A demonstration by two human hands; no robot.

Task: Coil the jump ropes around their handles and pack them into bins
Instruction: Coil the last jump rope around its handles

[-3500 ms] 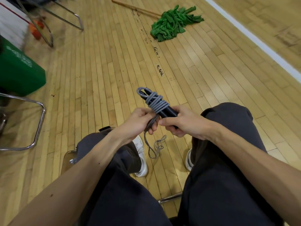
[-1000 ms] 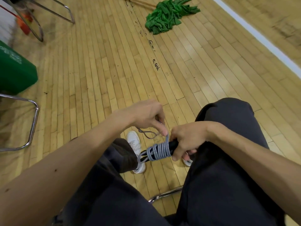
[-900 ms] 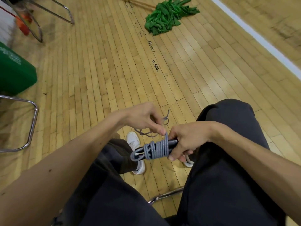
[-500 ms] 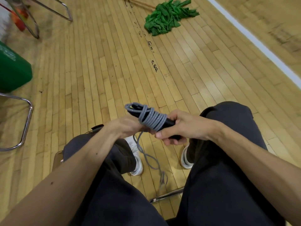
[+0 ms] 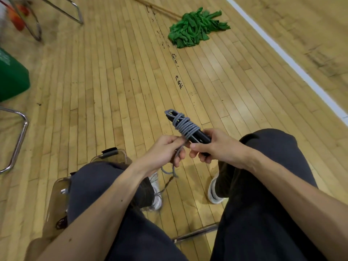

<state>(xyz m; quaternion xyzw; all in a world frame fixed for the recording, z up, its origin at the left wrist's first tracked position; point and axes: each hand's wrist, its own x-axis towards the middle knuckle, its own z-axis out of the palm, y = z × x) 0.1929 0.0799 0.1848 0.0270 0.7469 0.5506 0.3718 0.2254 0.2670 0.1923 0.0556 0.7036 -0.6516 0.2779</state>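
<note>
Since half a second ago loose tail got shorter, bundle barely shifted. My right hand (image 5: 216, 147) grips black handles (image 5: 197, 137), grey rope (image 5: 185, 127) coiled round them, held above my knees. My left hand (image 5: 165, 152) pinches the loose rope end (image 5: 172, 171). Green mop (image 5: 195, 31) lies on floor (image 5: 113, 81) well apart.

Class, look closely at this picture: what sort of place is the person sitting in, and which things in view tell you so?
Most likely a school or sports gymnasium. The floor is polished hardwood strip with a painted white boundary line, a green mop lies on it, and the hands are coiling a jump rope.
</note>
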